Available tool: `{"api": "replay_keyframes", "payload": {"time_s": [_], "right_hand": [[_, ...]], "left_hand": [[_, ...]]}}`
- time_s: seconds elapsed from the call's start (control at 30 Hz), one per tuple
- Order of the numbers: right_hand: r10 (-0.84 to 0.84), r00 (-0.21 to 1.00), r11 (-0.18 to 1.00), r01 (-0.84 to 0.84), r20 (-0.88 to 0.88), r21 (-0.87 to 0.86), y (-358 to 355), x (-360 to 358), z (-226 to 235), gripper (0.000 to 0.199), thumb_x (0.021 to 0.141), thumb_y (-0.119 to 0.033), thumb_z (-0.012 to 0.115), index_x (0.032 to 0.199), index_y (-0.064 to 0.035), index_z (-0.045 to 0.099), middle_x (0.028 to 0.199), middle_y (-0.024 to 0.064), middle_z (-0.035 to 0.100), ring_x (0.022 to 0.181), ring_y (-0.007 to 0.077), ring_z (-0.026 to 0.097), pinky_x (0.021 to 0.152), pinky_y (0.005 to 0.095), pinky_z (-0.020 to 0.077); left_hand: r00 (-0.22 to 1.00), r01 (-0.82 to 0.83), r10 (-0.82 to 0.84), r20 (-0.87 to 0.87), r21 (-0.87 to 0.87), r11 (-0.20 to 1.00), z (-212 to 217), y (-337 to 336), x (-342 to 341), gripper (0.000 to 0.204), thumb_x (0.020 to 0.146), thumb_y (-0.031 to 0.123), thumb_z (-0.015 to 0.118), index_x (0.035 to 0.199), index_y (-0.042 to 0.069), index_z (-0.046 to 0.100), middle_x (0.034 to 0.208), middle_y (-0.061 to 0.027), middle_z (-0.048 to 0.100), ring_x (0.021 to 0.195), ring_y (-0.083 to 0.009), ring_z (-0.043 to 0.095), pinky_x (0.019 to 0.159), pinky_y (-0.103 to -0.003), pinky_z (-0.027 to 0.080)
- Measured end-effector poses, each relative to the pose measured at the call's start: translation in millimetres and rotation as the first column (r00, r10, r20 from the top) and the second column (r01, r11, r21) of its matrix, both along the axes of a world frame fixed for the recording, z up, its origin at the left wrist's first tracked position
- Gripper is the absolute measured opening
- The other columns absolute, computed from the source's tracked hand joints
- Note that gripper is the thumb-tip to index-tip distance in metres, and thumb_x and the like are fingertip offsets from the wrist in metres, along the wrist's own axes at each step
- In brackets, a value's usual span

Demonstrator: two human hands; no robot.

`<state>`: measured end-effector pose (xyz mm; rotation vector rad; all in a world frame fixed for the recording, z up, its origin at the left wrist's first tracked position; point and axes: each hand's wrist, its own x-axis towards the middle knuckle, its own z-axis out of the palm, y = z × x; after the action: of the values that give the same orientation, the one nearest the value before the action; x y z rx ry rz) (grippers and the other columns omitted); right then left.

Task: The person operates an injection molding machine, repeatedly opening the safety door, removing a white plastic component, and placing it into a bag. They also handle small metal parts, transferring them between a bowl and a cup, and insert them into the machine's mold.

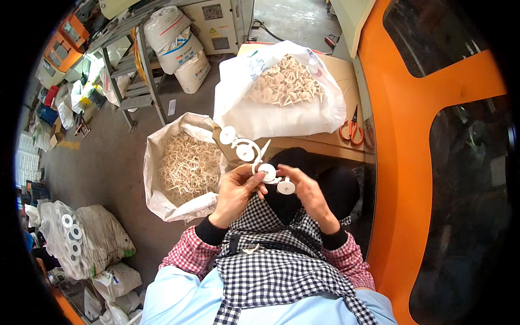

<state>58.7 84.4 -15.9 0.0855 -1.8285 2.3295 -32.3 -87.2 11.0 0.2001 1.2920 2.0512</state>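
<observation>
In my left hand (236, 192) is a white moulded plastic sprue (259, 157), a curved runner with several round, disc-headed pegs on it. The thumb and fingers of that hand pinch it near one disc, above my lap. My right hand (310, 196) is at the sprue's right end, its fingers bent around the part by the lowest disc; they are slightly blurred and partly hidden. Beyond my hands, a white sack (233, 115) lies open with many loose disc-headed pegs (290, 81) in it. To the left stands another open sack (155, 187), filled with thin curved plastic runners (189, 165).
Orange-handled scissors (352, 131) lie on the cardboard (349, 97) right of the peg sack. A large orange machine (403, 179) with dark windows rises close on my right. Filled sacks (181, 51) are stacked by a metal rack (149, 81) at the far left; more bags (100, 238) stand nearer.
</observation>
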Motion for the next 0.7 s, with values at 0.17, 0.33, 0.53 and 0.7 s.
{"api": "replay_keyframes", "payload": {"time_s": [0.17, 0.33, 0.53, 0.7], "right_hand": [[-0.061, 0.997, 0.926, 0.042, 0.038, 0.374, -9.6, 15.0, 2.4, 0.024, 0.092, -0.017, 0.055, 0.105, 0.0024, 0.060, 0.086, 0.0068, 0.059, 0.075, 0.0144, 0.058, 0.064, 0.0247, 0.0460], [0.024, 0.972, 1.000, -0.019, 0.236, -0.021, -13.6, 14.3, -8.0, 0.024, 0.093, -0.019, 0.053, 0.099, 0.0029, 0.060, 0.087, 0.0064, 0.060, 0.069, 0.0093, 0.056, 0.062, 0.0207, 0.0453], [-0.169, 0.972, 0.761, 0.236, -0.166, 0.604, -17.4, 10.1, 27.3, 0.058, 0.075, -0.004, 0.072, 0.125, -0.0008, 0.042, 0.091, 0.0140, 0.060, 0.077, 0.0209, 0.063, 0.067, 0.0301, 0.0522], [-0.199, 0.967, 0.629, 0.251, -0.160, 0.735, -10.5, 1.0, 8.7, 0.016, 0.086, -0.013, 0.061, 0.093, 0.0008, 0.060, 0.067, 0.0140, 0.057, 0.055, 0.0252, 0.058, 0.051, 0.0305, 0.0465]], "left_hand": [[0.977, -0.071, 0.047, -0.210, -0.106, 0.992, 2.1, -4.7, 8.3, 0.018, 0.089, 0.008, 0.058, 0.101, -0.006, 0.060, 0.084, -0.0091, 0.064, 0.062, -0.0110, 0.060, 0.052, -0.021, 0.049], [0.909, -0.201, 0.108, -0.404, -0.194, 0.960, 4.3, 0.6, 15.1, 0.012, 0.089, 0.003, 0.056, 0.096, -0.004, 0.062, 0.076, -0.0066, 0.063, 0.058, -0.0082, 0.058, 0.051, -0.021, 0.048], [0.989, -0.113, 0.117, 0.084, -0.055, 0.992, -10.0, -6.7, 6.4, 0.018, 0.089, 0.009, 0.058, 0.101, -0.005, 0.060, 0.077, -0.0084, 0.063, 0.058, -0.0103, 0.057, 0.050, -0.019, 0.046], [0.993, -0.112, 0.104, -0.061, -0.148, 0.983, -7.4, -5.5, 7.3, 0.016, 0.089, 0.006, 0.057, 0.098, -0.006, 0.060, 0.080, -0.0073, 0.063, 0.060, -0.0113, 0.059, 0.052, -0.020, 0.047]]}}
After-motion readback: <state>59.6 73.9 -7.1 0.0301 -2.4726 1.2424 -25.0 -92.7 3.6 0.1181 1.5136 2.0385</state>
